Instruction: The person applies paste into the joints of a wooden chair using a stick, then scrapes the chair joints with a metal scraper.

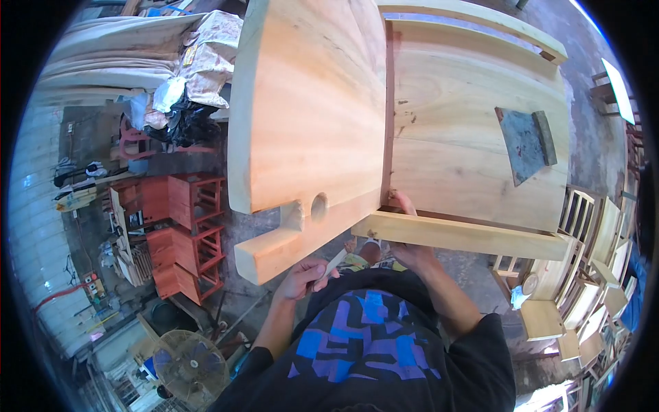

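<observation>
Black cloth with a blue and purple block print, the shirt [364, 336] on the person at work, fills the space nearest the camera. Off to the left stand red-orange painted wooden chairs [185, 233], with a round caged electric fan [189, 364] below them, well apart from the hands. Next comes the left hand [307, 278], fingers closed round a thin, flat, pale strip [336, 262] that points up toward the woodwork. Just beyond that hand, and apart from it, a broad, thick slab of pale bare wood [316, 117] rises, with a square notch and a round hole near its lower end. Further right, the right hand [414, 257] reaches up behind a narrow pale wooden rail [467, 235]; its fingers show on the far side, but the rail hides its middle, so I cannot tell how firmly it grips. Past those fingers spreads a wide pale wooden panel [460, 117], meeting the slab at a corner. On it lies a grey, slanted metal plate with a wooden edge [525, 144]. Unpainted wooden chairs [549, 319] crowd the far right.
</observation>
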Demonstrator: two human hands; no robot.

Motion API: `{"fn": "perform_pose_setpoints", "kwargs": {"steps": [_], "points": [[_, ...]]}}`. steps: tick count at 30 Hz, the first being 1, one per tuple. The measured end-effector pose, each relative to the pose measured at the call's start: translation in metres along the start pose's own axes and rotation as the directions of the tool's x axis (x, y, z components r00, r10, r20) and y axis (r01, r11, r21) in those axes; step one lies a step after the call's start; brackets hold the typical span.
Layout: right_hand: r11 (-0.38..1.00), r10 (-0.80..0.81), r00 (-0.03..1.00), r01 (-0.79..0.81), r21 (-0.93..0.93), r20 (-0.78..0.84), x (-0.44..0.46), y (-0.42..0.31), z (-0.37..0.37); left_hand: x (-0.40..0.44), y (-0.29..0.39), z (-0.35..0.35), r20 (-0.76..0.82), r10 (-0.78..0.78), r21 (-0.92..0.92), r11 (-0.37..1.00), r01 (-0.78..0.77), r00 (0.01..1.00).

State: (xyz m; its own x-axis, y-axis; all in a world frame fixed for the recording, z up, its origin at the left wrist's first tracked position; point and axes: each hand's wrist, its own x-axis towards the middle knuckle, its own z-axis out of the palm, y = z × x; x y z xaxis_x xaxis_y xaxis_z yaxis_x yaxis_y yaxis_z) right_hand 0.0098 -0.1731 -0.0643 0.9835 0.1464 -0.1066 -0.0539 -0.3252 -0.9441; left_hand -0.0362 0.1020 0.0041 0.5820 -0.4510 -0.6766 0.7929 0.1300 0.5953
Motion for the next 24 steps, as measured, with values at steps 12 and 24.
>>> {"fn": "perform_pose_setpoints", "kwargs": {"steps": [12,24], "points": [[0.982,0.011,0.999,-0.002,-0.189,0.047,0.003,0.000,-0.004,0.002,-0.002,-0.001,0.040,0.025,0.015,1.000,-0.025,0.999],[0.975,0.040,0.998,-0.029,-0.222,0.045,0.005,-0.006,0.001,0.001,0.001,-0.002,0.037,0.015,0.029,0.999,-0.016,0.999]]}}
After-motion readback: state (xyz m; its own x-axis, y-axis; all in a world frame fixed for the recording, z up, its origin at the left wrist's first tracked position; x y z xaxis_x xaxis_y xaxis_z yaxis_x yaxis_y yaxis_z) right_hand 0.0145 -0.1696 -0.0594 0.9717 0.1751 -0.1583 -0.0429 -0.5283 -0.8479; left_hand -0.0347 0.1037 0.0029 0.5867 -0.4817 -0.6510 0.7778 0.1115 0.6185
